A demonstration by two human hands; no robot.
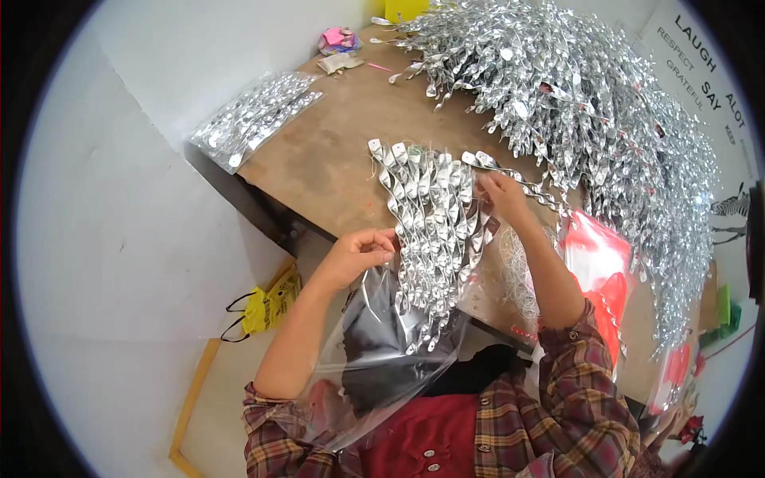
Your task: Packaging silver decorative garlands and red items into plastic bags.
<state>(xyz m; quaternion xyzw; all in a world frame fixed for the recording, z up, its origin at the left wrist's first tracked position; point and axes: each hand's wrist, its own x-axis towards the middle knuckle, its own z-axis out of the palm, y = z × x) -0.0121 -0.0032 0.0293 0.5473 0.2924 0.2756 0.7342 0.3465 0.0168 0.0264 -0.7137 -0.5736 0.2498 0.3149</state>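
A bundle of twisted silver spiral strips (434,223) lies at the table's near edge, with its lower ends hanging over my lap. Below and around those ends spreads a clear plastic bag (374,374), draped across my front. At the bundle's left side my left hand (360,256) is closed, thumb and fingers pinching what looks like the bag's edge. My right hand (506,197) is at the bundle's upper right side with curled fingers; its fingertips are partly hidden, and what they grip is unclear. A few loose spiral strips (518,177) lie just beyond it.
A large heap of silver spirals (574,95) covers the right side of the brown table (319,151). Packed spirals (255,119) lie at its left end. Red-and-clear packaging (598,263) and tangled pale thread (518,271) are by my right forearm. A yellow bag (271,309) stands at lower left.
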